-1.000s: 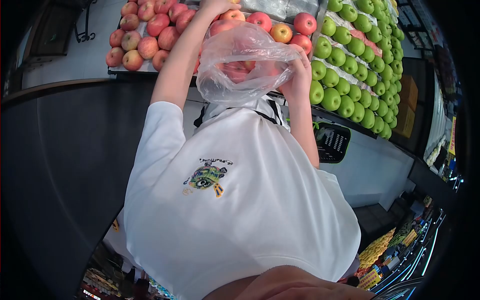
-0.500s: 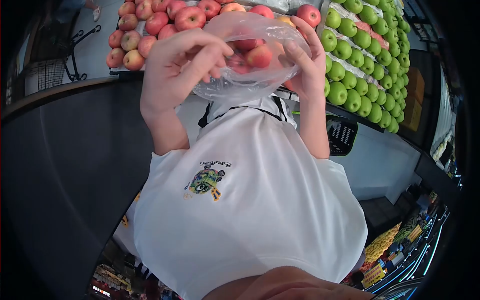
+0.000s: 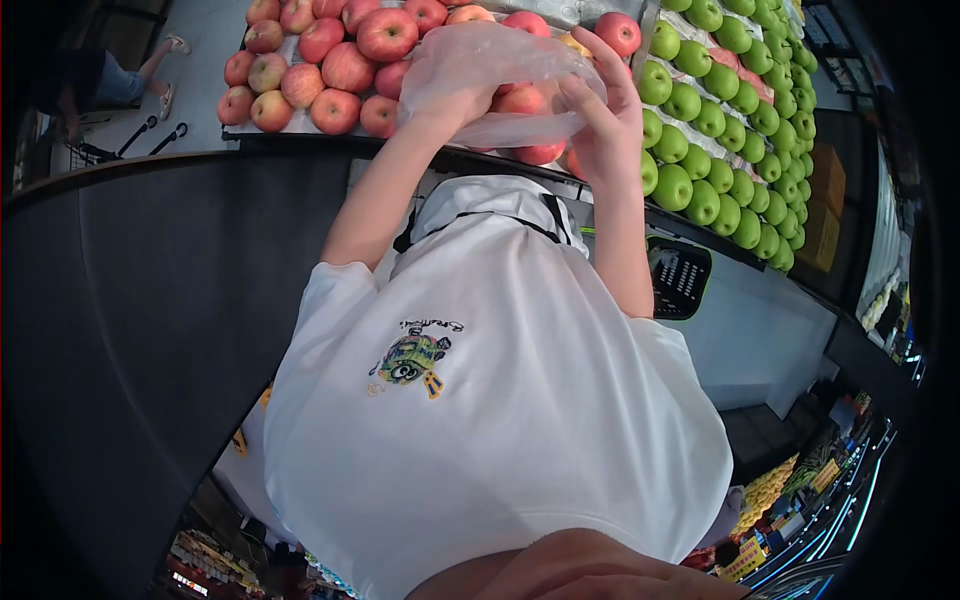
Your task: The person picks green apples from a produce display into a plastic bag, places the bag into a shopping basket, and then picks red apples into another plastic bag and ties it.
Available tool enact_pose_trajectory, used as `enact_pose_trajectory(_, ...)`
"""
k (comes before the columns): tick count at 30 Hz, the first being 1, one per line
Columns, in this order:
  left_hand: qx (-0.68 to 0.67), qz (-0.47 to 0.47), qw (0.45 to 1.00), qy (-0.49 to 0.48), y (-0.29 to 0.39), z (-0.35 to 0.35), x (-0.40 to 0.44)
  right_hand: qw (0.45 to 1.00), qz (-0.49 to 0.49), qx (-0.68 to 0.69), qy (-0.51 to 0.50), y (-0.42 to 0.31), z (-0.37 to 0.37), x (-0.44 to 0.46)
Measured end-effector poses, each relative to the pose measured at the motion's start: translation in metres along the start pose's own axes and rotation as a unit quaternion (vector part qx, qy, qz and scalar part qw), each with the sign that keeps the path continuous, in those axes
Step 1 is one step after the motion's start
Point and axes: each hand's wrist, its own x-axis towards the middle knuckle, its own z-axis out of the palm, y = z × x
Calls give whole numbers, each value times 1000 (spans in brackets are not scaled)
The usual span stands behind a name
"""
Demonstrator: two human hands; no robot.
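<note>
A thin clear plastic bag (image 3: 480,55) is spread over the front of the red apples (image 3: 348,68). My left hand (image 3: 455,108) reaches into the bag's mouth; its fingers are hidden behind the cloudy plastic. On the other side, my right hand (image 3: 608,125) holds the bag's rim between thumb and fingers. Through the bag's opening a red apple (image 3: 520,98) shows; whether it lies inside the bag or behind it I cannot tell. Another red apple (image 3: 540,153) sits just below the bag's edge.
Rows of green apples (image 3: 705,120) fill the display on the right. A single red apple (image 3: 617,35) sits near the divider. Below the stand is a black basket (image 3: 680,278). At the upper left, a person's leg (image 3: 150,75) is beside a cart.
My left hand has moved from outside the bag, right and into its mouth. My right hand keeps its hold on the rim. Someone has walked into view at the upper left.
</note>
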Motion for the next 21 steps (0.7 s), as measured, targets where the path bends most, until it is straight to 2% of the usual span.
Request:
enact_pose_trajectory(2,38,12,999,23,-14,10,11,999,5,14,28,-2,3,-1)
enact_pose_trajectory(3,20,73,995,60,-29,21,20,999,1,15,32,0,0,0)
enact_pose_trajectory(5,2,139,986,92,-41,30,24,999,-9,14,36,5,-8,3)
enact_pose_trajectory(7,-25,159,985,58,-40,25,15,999,-5,22,43,3,-9,5)
enact_pose_trajectory(11,-50,173,982,54,-14,-11,-11,996,-8,52,68,-3,-1,11)
enact_pose_trajectory(13,-58,354,923,138,-11,-18,-21,996,-17,62,60,7,-15,20)
enact_pose_trajectory(15,-71,355,923,129,-12,-19,-32,996,-25,73,50,14,-22,26)
enact_pose_trajectory(18,-261,310,914,-17,-14,-18,-44,996,-25,69,58,18,-20,28)
enact_pose_trajectory(19,-259,311,914,-16,-17,-18,-48,995,-8,67,72,18,-18,26)
enact_pose_trajectory(21,-347,327,879,-15,-19,-23,-53,994,1,67,85,21,-17,21)
